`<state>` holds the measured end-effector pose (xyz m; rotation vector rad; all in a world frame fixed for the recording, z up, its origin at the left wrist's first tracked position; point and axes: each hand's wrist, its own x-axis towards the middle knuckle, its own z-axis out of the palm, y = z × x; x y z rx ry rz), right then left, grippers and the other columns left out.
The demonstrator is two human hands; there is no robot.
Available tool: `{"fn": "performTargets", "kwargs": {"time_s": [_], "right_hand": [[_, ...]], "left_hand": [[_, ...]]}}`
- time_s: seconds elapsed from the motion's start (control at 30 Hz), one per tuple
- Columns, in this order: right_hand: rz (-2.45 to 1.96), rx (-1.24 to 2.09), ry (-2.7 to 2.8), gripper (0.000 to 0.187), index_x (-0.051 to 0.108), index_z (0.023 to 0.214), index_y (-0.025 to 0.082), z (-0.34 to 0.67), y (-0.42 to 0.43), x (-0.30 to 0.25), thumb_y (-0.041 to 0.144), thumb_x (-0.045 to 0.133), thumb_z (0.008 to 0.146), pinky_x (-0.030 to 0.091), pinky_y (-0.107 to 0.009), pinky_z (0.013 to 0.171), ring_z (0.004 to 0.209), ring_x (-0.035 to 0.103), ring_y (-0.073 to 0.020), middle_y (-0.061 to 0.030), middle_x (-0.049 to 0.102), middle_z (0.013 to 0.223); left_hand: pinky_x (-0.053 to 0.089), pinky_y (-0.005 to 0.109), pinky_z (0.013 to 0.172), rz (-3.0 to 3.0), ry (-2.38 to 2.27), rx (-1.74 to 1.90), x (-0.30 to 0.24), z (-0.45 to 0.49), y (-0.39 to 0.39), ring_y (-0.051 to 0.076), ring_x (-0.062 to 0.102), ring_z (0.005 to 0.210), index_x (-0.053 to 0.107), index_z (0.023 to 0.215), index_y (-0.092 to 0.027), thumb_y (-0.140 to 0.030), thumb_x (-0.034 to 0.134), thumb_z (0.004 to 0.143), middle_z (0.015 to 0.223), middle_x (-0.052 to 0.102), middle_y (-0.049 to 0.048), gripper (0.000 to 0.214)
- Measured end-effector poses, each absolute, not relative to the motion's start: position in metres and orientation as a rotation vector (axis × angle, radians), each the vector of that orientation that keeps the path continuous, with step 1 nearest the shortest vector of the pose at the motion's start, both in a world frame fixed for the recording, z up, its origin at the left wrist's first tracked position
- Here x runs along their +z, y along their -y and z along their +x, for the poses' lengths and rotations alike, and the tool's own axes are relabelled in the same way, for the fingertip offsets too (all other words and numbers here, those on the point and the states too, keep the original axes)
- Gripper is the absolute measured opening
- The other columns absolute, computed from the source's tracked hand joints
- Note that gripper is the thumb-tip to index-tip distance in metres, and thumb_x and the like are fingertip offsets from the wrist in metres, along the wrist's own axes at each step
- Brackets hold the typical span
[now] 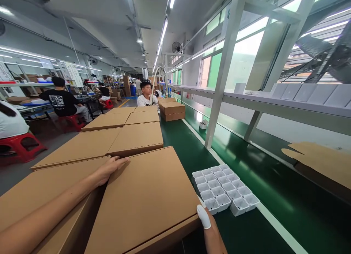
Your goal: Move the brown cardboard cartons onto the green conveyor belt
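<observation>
A closed flat cardboard box (145, 188) lies directly in front of me, its near edge toward me. My left hand (111, 168) is at its far left corner, fingers resting over the top edge; the thumb side is partly hidden. At the near right corner, my right hand (207, 224) grips the box, the thumb in a white finger cot (203, 216) pressed against the edge and the other fingers hidden below. Right of the box stands a block of small white plastic trays (223, 188), open side up, set close together in rows.
More flat cardboard boxes (134, 137) line the left side of the green bench (178, 140). Stacked boxes (172, 110) stand farther along, near a seated person (146, 96). A white frame post (223, 71) and shelf (274, 102) rise on the right. Brown sheets (320, 159) lie there.
</observation>
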<state>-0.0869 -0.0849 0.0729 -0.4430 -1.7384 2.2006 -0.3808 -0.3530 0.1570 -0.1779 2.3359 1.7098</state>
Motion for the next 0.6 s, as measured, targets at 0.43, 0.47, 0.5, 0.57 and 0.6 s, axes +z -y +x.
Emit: {"fn": "performTargets", "kwargs": {"time_s": [0.43, 0.47, 0.5, 0.57, 0.6], "right_hand": [[-0.621, 2.106, 1.823, 0.091, 0.059, 0.146, 0.022, -0.081, 0.076, 0.055, 0.085, 0.06, 0.081, 0.038, -0.048, 0.12, 0.143, 0.043, -0.0403, -0.0077, 0.066, 0.138], [-0.659, 2.096, 1.83, 0.091, 0.06, 0.146, 0.023, -0.078, 0.073, 0.051, 0.084, 0.061, 0.08, 0.041, -0.049, 0.118, 0.141, 0.045, -0.0411, -0.0075, 0.066, 0.137], [-0.685, 2.095, 1.837, 0.09, 0.06, 0.146, 0.023, -0.075, 0.07, 0.049, 0.084, 0.062, 0.079, 0.044, -0.049, 0.115, 0.139, 0.047, -0.0421, -0.0075, 0.066, 0.137], [-0.689, 2.129, 1.857, 0.092, 0.061, 0.145, 0.023, -0.07, 0.064, 0.047, 0.084, 0.063, 0.077, 0.052, -0.05, 0.106, 0.13, 0.055, -0.0441, -0.008, 0.064, 0.139], [-0.675, 2.161, 1.873, 0.093, 0.061, 0.145, 0.022, -0.068, 0.062, 0.047, 0.084, 0.064, 0.076, 0.055, -0.05, 0.1, 0.124, 0.059, -0.0443, -0.0084, 0.064, 0.14]], "left_hand": [[0.062, 0.036, 0.068, -0.03, -2.384, 1.506, 0.162, -0.378, 0.348, 0.032, 0.076, 0.092, 0.056, 0.129, -0.016, -0.06, 0.08, 0.071, 0.108, 0.075, 0.0155, 0.077], [0.062, 0.035, 0.067, -0.022, -2.398, 1.479, 0.163, -0.378, 0.348, 0.032, 0.076, 0.093, 0.059, 0.124, -0.016, -0.061, 0.079, 0.072, 0.105, 0.076, 0.0142, 0.071], [0.062, 0.035, 0.067, -0.023, -2.401, 1.456, 0.164, -0.377, 0.347, 0.032, 0.076, 0.094, 0.062, 0.12, -0.017, -0.062, 0.078, 0.071, 0.103, 0.077, 0.0131, 0.068], [0.062, 0.036, 0.067, -0.056, -2.391, 1.432, 0.167, -0.375, 0.347, 0.034, 0.075, 0.095, 0.064, 0.115, -0.017, -0.063, 0.08, 0.067, 0.099, 0.077, 0.0119, 0.069], [0.062, 0.037, 0.066, -0.05, -2.404, 1.448, 0.168, -0.373, 0.347, 0.036, 0.075, 0.094, 0.065, 0.113, -0.015, -0.062, 0.083, 0.064, 0.096, 0.078, 0.0124, 0.07]]}}
